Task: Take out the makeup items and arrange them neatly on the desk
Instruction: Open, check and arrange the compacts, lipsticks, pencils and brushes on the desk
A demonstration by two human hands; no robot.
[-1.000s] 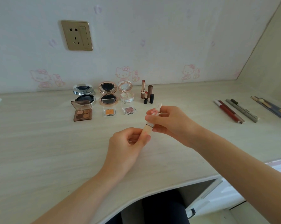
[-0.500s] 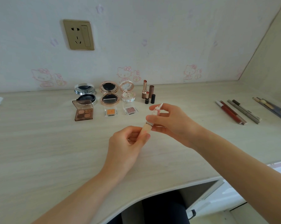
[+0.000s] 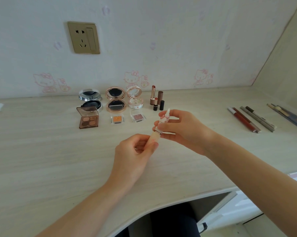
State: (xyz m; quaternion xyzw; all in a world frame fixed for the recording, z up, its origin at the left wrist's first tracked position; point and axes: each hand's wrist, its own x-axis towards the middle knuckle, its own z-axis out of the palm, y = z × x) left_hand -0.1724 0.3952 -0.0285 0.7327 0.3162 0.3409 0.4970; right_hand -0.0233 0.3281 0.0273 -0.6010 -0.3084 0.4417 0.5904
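The left hand (image 3: 134, 153) pinched the peach tube (image 3: 154, 136) by its base while the right hand (image 3: 180, 129) held the ornate cap end, both grips grasping it above the table (image 3: 41, 159), probably to uncap it like the lipsticks (image 3: 156, 100) standing open just beyond. Palettes (image 3: 88, 118) and compacts (image 3: 116, 100) lay beyond-left; pencils (image 3: 250, 119) well right. Nothing blocked a spot beside the lipsticks.

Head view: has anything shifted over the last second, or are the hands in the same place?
Almost nothing. The right hand still grips the decorated cap and the left hand the peach tube, joined above the desk; only slight finger adjustment at the cap. The laid-out compacts, lipsticks and pencils stayed put.
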